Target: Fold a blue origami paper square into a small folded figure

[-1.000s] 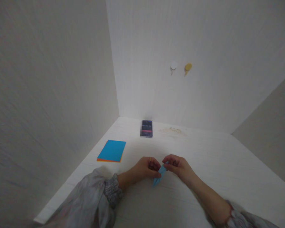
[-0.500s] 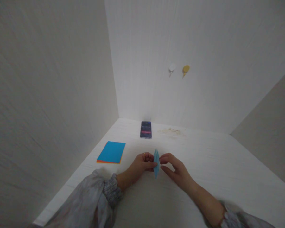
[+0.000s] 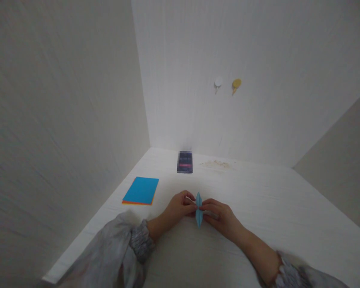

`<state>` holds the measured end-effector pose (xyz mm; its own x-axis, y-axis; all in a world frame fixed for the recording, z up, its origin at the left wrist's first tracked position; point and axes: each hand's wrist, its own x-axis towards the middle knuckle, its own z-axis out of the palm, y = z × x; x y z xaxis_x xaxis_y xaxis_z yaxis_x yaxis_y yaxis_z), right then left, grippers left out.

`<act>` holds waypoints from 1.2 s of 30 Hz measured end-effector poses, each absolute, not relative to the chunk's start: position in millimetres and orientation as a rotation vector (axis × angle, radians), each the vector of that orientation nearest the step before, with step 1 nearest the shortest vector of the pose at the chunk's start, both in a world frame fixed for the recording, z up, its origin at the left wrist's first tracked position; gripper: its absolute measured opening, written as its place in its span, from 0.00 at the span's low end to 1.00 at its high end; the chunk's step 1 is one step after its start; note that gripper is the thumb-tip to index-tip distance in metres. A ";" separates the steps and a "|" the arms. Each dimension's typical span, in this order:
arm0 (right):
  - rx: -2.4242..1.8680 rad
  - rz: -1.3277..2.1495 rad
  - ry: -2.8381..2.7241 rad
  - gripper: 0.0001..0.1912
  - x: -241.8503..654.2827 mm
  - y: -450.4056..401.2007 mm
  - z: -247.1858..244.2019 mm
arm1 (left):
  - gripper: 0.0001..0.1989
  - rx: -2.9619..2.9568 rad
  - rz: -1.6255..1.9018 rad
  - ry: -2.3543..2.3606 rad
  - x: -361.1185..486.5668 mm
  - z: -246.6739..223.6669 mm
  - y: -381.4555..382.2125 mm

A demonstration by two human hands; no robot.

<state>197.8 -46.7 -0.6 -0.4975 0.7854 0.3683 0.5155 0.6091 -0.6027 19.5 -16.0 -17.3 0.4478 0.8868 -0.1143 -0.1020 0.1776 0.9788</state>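
Observation:
A small folded light-blue paper (image 3: 199,219) stands on edge between my hands, its long side pointing away from me. My left hand (image 3: 180,207) grips it from the left, thumb pressed against its middle and a ring on one finger. From the right, my right hand (image 3: 220,215) pinches the same folded paper with its fingertips at mid-height. The undersides of both hands and the lower fingers are partly hidden. Left of my left hand lies a stack of square coloured paper (image 3: 141,191), blue on top with orange edges showing beneath.
A dark pixelated rectangular object (image 3: 185,162) sits at the back of the white table (image 3: 258,204). Brownish marks (image 3: 219,164) stain the surface beside it. On the back wall are a white hook (image 3: 218,82) and a yellow hook (image 3: 237,83). Walls enclose both sides.
My right hand has closed in from beside the folded paper and now touches it. The paper has shifted slightly toward me and to the right, its middle pressed inward.

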 end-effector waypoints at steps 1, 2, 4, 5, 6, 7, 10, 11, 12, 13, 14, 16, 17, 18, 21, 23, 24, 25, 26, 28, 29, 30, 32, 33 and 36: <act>-1.035 0.531 -2.233 0.10 198.1 -45.8 -2.1 | 0.14 1.290 0.835 0.892 18.6 -18.6 -15.5; -1.037 0.492 -2.262 0.10 198.2 -44.6 -3.8 | 0.13 1.424 0.816 0.940 17.4 -18.7 -15.3; -1.004 0.407 -2.326 0.10 198.0 -42.3 -6.8 | 0.09 1.717 0.757 1.022 14.9 -15.2 -15.6; -0.973 0.373 -2.354 0.10 197.8 -41.4 -7.7 | 0.06 1.854 0.714 1.064 13.7 -12.0 -16.0; -0.948 0.349 -2.375 0.10 197.4 -40.9 -7.9 | 0.05 1.978 0.664 1.106 12.6 -8.6 -16.4; -0.934 0.333 -2.391 0.10 197.1 -40.7 -7.5 | 0.05 2.073 0.643 1.136 11.7 -5.2 -16.7; -0.948 0.331 -2.426 0.11 196.9 -42.2 -2.9 | 0.06 2.243 0.594 1.098 9.3 0.4 -16.7; -0.959 0.339 -2.440 0.11 197.3 -42.9 -1.0 | 0.07 2.273 0.587 1.073 8.3 0.5 -16.5; -0.968 0.349 -2.456 0.11 197.9 -43.5 0.6 | 0.08 2.295 0.583 1.048 7.2 0.0 -16.3; -0.973 0.360 -2.472 0.11 198.6 -43.8 1.9 | 0.08 2.314 0.580 1.019 5.9 -1.0 -16.2; -0.980 0.369 -2.486 0.11 199.4 -43.7 2.6 | 0.09 2.332 0.578 0.989 4.5 -2.0 -16.2; -0.986 0.383 -2.508 0.11 200.9 -42.9 2.8 | 0.11 2.372 0.562 0.927 1.9 -3.4 -16.6; -0.990 0.387 -2.514 0.11 201.4 -42.4 2.5 | 0.12 2.393 0.549 0.899 0.9 -3.6 -17.0; -0.998 0.390 -2.517 0.11 201.7 -41.9 2.0 | 0.13 2.413 0.535 0.877 0.1 -3.5 -17.4; -1.028 0.401 -2.501 0.10 201.7 -41.2 1.2 | 0.14 2.438 0.507 0.863 -0.6 -1.9 -18.0; -1.034 0.416 -2.483 0.10 201.5 -41.2 1.0 | 0.13 2.430 0.487 0.867 -0.6 -1.0 -17.4; -1.025 0.424 -2.476 0.10 201.4 -41.2 0.9 | 0.13 2.425 0.477 0.866 -0.5 -0.8 -16.8; -1.012 0.430 -2.470 0.10 201.5 -41.2 0.7 | 0.12 2.420 0.469 0.864 -0.5 -0.8 -16.2; -0.995 0.430 -2.467 0.11 201.6 -41.2 0.4 | 0.12 2.415 0.465 0.861 -0.5 -0.8 -15.5; -0.952 0.411 -2.469 0.11 201.8 -41.6 -0.1 | 0.10 2.409 0.468 0.854 -0.5 -1.0 -14.4; -0.932 0.393 -2.477 0.11 201.9 -42.1 0.0 | 0.09 2.406 0.474 0.852 -0.5 -1.0 -14.1; -0.915 0.371 -2.490 0.11 201.9 -42.7 0.4 | 0.09 2.406 0.479 0.850 -0.5 -0.9 -13.9; -0.886 0.342 -2.538 0.11 201.5 -44.4 2.3 | 0.08 2.410 0.482 0.851 -0.3 -0.9 -13.9; -0.877 0.338 -2.562 0.11 201.1 -45.2 3.5 | 0.08 2.414 0.484 0.853 -0.1 -1.1 -14.0; -0.892 0.367 -2.574 0.10 199.8 -46.2 5.9 | 0.08 2.425 0.507 0.858 0.5 -2.9 -13.8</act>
